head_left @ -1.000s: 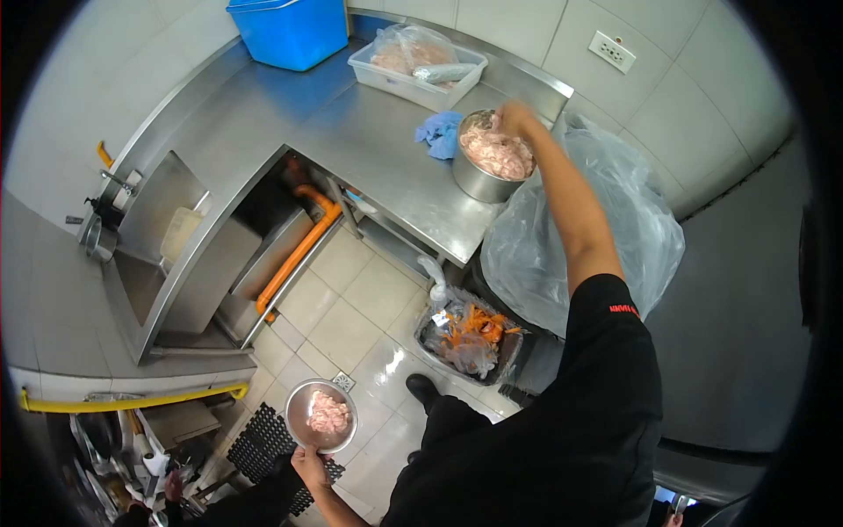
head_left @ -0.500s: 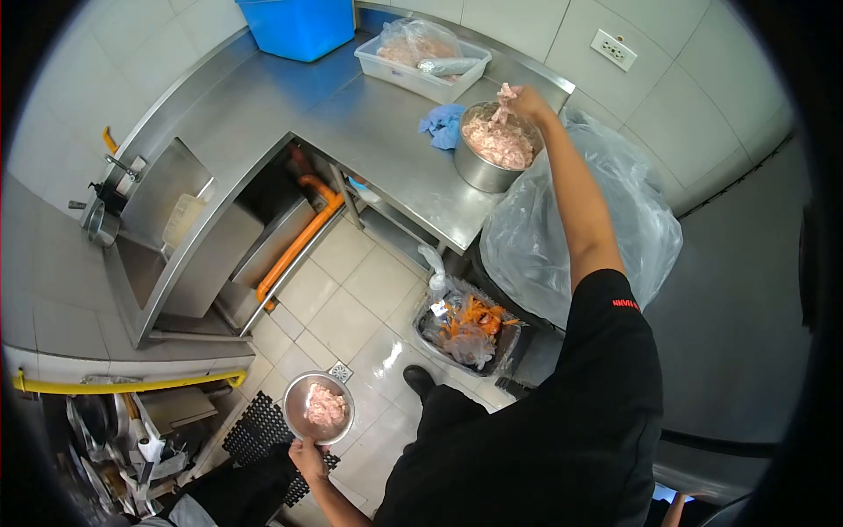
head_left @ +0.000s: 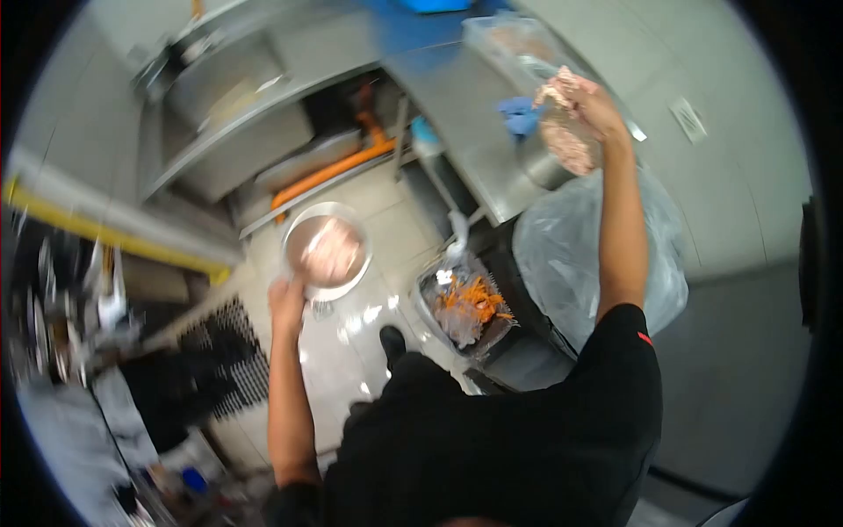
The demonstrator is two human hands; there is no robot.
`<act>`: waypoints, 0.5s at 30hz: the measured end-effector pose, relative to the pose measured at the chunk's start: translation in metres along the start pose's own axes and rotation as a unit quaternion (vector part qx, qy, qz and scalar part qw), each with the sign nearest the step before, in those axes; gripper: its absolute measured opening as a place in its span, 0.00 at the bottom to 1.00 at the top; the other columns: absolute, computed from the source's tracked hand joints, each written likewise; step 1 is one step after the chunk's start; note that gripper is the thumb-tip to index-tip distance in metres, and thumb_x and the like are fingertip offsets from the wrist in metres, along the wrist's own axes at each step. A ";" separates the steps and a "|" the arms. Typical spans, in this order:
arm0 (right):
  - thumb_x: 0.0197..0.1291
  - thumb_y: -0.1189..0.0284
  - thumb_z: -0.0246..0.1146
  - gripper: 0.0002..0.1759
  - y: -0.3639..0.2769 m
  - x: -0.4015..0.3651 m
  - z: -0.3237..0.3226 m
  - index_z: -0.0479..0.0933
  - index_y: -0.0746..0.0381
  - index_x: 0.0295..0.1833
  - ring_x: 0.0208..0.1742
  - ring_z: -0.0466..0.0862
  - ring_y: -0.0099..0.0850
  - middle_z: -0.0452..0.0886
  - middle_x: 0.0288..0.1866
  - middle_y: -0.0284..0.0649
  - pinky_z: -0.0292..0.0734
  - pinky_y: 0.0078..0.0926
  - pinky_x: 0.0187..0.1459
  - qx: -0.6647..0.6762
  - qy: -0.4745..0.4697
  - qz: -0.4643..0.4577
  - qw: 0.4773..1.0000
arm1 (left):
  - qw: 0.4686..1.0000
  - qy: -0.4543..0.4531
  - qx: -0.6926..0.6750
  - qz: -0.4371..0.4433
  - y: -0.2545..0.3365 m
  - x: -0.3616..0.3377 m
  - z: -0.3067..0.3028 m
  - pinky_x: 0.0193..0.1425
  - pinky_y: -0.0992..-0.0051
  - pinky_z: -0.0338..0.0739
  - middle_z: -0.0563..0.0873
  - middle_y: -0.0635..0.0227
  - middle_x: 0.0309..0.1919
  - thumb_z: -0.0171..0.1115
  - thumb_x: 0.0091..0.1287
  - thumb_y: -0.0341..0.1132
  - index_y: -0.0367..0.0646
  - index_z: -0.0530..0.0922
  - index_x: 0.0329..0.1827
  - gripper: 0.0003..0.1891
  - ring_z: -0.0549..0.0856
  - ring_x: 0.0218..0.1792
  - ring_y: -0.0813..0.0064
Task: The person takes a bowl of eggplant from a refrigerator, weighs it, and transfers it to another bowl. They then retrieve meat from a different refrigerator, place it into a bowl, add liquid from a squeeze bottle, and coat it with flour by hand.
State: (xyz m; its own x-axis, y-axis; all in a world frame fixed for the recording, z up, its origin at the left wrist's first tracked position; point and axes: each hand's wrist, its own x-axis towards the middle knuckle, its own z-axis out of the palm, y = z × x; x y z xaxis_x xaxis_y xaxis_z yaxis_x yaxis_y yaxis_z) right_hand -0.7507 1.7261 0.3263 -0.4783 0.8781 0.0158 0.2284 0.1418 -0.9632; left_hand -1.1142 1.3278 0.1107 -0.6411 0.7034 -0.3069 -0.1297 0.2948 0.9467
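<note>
My left hand (head_left: 287, 303) is closed on the rim of a round metal bowl (head_left: 353, 290), held out over the floor. Inside it lies a portion of pale pink raw meat (head_left: 334, 250), blurred by motion. Over at the counter, my right hand (head_left: 597, 110) pinches a ragged clump of raw meat (head_left: 558, 88) just above a steel pot (head_left: 537, 165). More of the same meat (head_left: 569, 149) fills the pot, partly hidden by my hand. A crumpled blue cloth (head_left: 520, 116) lies beside the pot.
Clear plastic covers a large bin (head_left: 562, 241) beside the counter (head_left: 474, 132). A smaller bin (head_left: 421, 303) holds orange scraps. Behind the pot is a plastic tub (head_left: 479, 39). A sink (head_left: 233, 66), rubber mat (head_left: 228, 351) and another person's grey clothing (head_left: 66, 422) are at left.
My left hand has brought the bowl up and forward. My right hand has lifted the meat clump slightly above the pot. The view has turned and blurred.
</note>
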 end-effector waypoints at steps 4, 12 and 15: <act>0.61 0.69 0.58 0.09 -0.027 -0.024 0.134 0.78 0.60 0.44 0.26 0.70 0.13 0.77 0.29 0.27 0.62 0.11 0.24 0.014 -0.226 -0.045 0.973 | 0.996 0.004 -0.093 0.011 0.033 0.002 0.016 0.27 0.79 0.78 0.82 0.65 0.26 0.59 0.60 0.31 0.31 0.79 0.31 0.09 0.81 0.25 0.79; 0.40 0.82 0.59 0.12 0.007 -0.115 0.407 0.79 0.63 0.34 0.34 0.78 0.40 0.77 0.29 0.49 0.72 0.33 0.37 -0.230 -0.315 -0.411 0.824 | 0.983 0.115 -0.114 0.083 0.041 -0.086 -0.044 0.28 0.79 0.79 0.83 0.63 0.25 0.57 0.58 0.27 0.30 0.79 0.32 0.07 0.82 0.23 0.79; 0.42 0.82 0.58 0.11 -0.017 -0.140 0.457 0.80 0.64 0.36 0.35 0.80 0.32 0.79 0.34 0.48 0.73 0.31 0.38 -0.185 -0.472 -0.313 0.803 | 0.967 0.209 -0.129 0.068 0.010 -0.129 -0.087 0.27 0.78 0.79 0.83 0.63 0.25 0.57 0.58 0.27 0.30 0.79 0.31 0.06 0.81 0.22 0.79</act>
State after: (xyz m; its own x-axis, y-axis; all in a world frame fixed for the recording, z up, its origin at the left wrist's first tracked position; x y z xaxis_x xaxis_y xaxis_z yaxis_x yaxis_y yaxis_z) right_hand -1.0747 1.3923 0.2176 -0.9875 -0.1311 0.0871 -0.1544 0.6990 -0.6983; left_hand -1.0986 1.1845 0.1684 -0.9080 0.3863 -0.1619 -0.1720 0.0085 0.9851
